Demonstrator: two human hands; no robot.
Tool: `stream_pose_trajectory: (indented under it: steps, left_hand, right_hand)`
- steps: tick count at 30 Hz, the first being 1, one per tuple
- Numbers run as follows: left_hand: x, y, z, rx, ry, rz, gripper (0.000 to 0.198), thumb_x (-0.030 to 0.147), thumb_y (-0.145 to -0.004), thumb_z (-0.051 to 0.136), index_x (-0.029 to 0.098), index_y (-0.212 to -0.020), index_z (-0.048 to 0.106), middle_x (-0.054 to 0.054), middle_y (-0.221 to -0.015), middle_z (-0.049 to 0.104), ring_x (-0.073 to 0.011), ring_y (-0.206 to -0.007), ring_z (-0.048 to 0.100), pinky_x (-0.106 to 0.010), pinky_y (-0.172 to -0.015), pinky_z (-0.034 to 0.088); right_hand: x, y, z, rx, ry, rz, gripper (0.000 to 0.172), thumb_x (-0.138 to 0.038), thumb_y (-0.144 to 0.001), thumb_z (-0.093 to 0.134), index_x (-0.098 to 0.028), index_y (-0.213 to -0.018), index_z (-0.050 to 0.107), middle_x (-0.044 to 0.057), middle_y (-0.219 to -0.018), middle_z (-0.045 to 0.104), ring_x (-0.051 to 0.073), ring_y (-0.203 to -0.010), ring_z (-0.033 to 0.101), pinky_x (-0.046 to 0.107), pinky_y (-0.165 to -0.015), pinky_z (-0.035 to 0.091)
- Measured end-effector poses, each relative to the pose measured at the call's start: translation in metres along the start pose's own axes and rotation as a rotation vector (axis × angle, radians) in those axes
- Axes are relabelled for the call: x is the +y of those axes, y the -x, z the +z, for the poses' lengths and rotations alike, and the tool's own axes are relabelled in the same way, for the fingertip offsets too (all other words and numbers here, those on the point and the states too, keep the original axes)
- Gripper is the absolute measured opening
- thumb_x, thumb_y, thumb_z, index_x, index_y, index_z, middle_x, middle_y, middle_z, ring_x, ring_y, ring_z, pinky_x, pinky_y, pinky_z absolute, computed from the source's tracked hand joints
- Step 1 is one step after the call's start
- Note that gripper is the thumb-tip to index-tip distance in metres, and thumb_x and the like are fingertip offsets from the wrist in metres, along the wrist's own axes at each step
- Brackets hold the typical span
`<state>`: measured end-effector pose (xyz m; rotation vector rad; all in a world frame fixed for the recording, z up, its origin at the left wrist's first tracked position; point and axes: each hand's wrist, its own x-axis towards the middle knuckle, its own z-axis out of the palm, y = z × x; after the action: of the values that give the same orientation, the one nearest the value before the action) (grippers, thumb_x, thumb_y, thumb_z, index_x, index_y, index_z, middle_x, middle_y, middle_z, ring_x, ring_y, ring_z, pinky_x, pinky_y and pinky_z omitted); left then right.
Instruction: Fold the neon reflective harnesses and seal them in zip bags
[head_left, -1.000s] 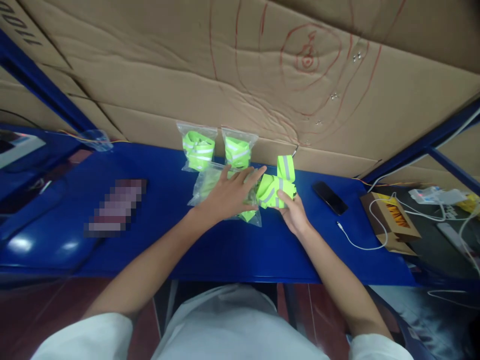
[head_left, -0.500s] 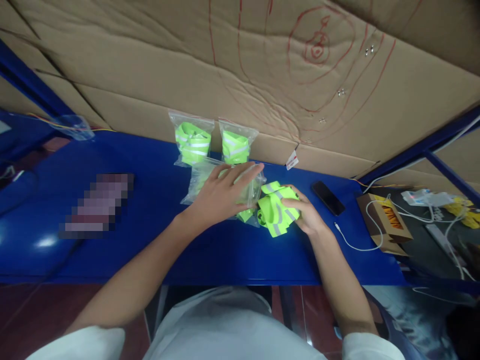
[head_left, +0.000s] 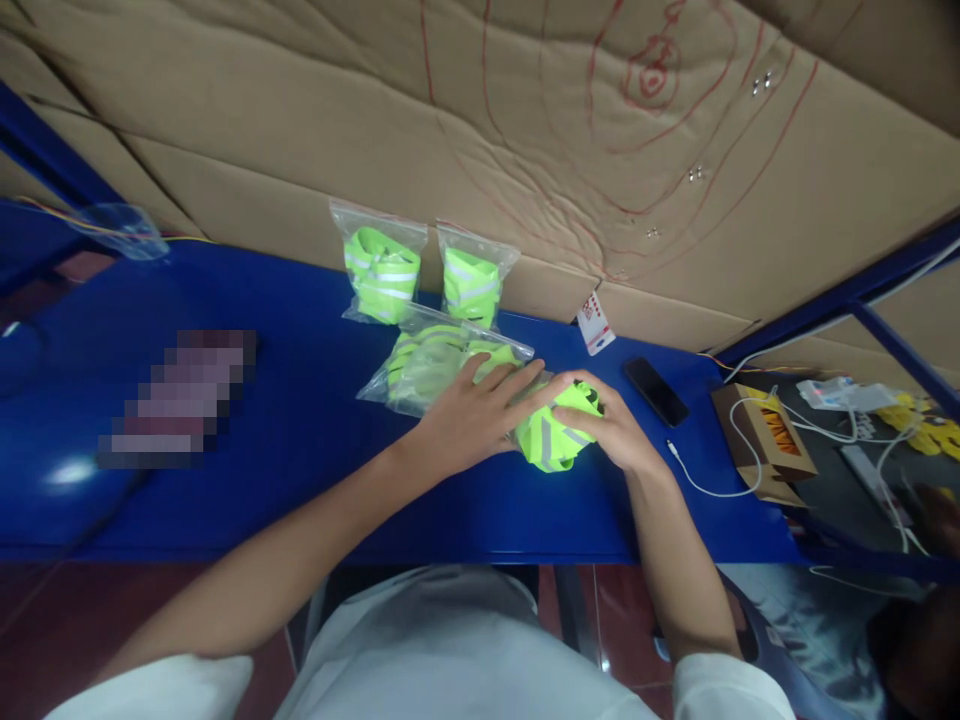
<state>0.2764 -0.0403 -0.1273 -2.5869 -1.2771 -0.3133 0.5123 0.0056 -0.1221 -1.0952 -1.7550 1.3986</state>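
A bundle of neon-yellow reflective strap with silver-grey stripes is folded up in my right hand, whose fingers and thumb clasp it from the right. My left hand lies against the bundle's left side, its fingers stretched and spread; its thumb is mostly hidden. Just beyond the left hand, clear zip bags with more of the neon strap lie on the blue table, partly covered by that hand. Two more filled zip bags, a left one and a right one, lean on the cardboard wall.
Cardboard with red drawn lines stands behind the table. On the right are a phone, a small tag, a white cable and an open carton. A pixelated object lies at left.
My left hand has moved right and nearer me, off the bags and onto the bundle. The bundle looks more compact in my right hand. The view has shifted slightly.
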Motion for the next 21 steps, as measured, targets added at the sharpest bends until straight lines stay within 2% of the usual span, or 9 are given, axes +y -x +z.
stream_pose_trajectory:
  steps: [2, 4, 7, 10, 12, 16, 18, 21]
  left_hand:
    - [0.002, 0.0, 0.001, 0.0, 0.023, -0.035, 0.107, 0.044, -0.088, 0.082, 0.028, -0.171, 0.017, -0.015, -0.168, 0.041, -0.0358, -0.146, 0.051, -0.059, -0.124, 0.039]
    - [0.004, 0.001, 0.001, -0.005, 0.054, -0.036, 0.114, 0.047, -0.086, 0.084, 0.026, -0.172, 0.013, -0.017, -0.163, 0.048, -0.0362, -0.144, 0.054, -0.058, -0.123, 0.039]
    - [0.005, 0.002, 0.0, 0.009, 0.119, -0.022, 0.124, 0.056, -0.082, 0.086, 0.022, -0.172, 0.008, -0.016, -0.155, 0.057, -0.0354, -0.138, 0.058, -0.055, -0.121, 0.04]
    - [0.004, 0.003, 0.0, 0.023, 0.128, -0.035, 0.127, 0.06, -0.08, 0.086, 0.021, -0.172, 0.007, -0.017, -0.158, 0.054, -0.0362, -0.137, 0.059, -0.051, -0.119, 0.041]
    - [0.002, 0.004, 0.001, 0.027, 0.11, -0.058, 0.127, 0.061, -0.081, 0.085, 0.02, -0.172, 0.006, -0.019, -0.159, 0.052, -0.0377, -0.137, 0.059, -0.049, -0.116, 0.043]
    - [-0.004, 0.003, 0.004, 0.043, 0.115, -0.123, 0.122, 0.056, -0.087, 0.081, 0.018, -0.172, 0.002, -0.02, -0.16, 0.05, -0.0373, -0.137, 0.058, -0.046, -0.112, 0.045]
    - [-0.006, 0.003, 0.004, 0.052, 0.12, -0.14, 0.119, 0.053, -0.089, 0.081, 0.02, -0.172, 0.002, -0.02, -0.159, 0.051, -0.0365, -0.139, 0.057, -0.046, -0.112, 0.045]
    - [-0.006, 0.002, 0.004, 0.061, 0.125, -0.146, 0.121, 0.056, -0.085, 0.083, 0.023, -0.172, 0.006, -0.019, -0.158, 0.053, -0.0368, -0.138, 0.058, -0.045, -0.11, 0.046]
  right_hand:
    - [-0.001, 0.004, 0.0, -0.031, 0.05, -0.023, 0.039, -0.042, -0.081, 0.088, -0.027, -0.115, 0.074, -0.001, -0.102, 0.073, 0.019, -0.089, 0.066, 0.03, -0.079, 0.054]
    - [-0.003, 0.006, -0.001, -0.007, 0.069, -0.04, 0.038, -0.042, -0.082, 0.088, -0.028, -0.115, 0.075, -0.001, -0.103, 0.074, 0.02, -0.09, 0.067, 0.031, -0.081, 0.054]
    - [-0.007, 0.008, -0.003, 0.124, 0.053, -0.08, 0.038, -0.041, -0.083, 0.087, -0.031, -0.118, 0.075, 0.0, -0.109, 0.074, 0.022, -0.095, 0.067, 0.033, -0.084, 0.055]
    - [-0.007, 0.005, 0.001, 0.228, -0.097, -0.073, 0.042, -0.042, -0.083, 0.087, -0.031, -0.121, 0.073, 0.001, -0.111, 0.074, 0.021, -0.092, 0.067, 0.033, -0.08, 0.056]
    - [-0.004, 0.002, 0.008, 0.225, -0.252, -0.027, 0.046, -0.043, -0.081, 0.088, -0.03, -0.122, 0.072, 0.002, -0.111, 0.074, 0.02, -0.091, 0.068, 0.031, -0.078, 0.057]
    - [0.009, -0.005, 0.026, 0.134, -0.526, 0.112, 0.054, -0.044, -0.077, 0.091, -0.029, -0.123, 0.068, 0.002, -0.111, 0.075, 0.021, -0.094, 0.072, 0.032, -0.076, 0.061]
    - [0.014, -0.008, 0.029, 0.102, -0.603, 0.174, 0.058, -0.043, -0.074, 0.092, -0.027, -0.123, 0.067, 0.002, -0.108, 0.076, 0.024, -0.094, 0.074, 0.035, -0.077, 0.064]
    - [0.017, -0.011, 0.024, 0.144, -0.633, 0.21, 0.057, -0.047, -0.073, 0.092, -0.024, -0.12, 0.068, 0.005, -0.106, 0.078, 0.027, -0.096, 0.076, 0.039, -0.077, 0.066]
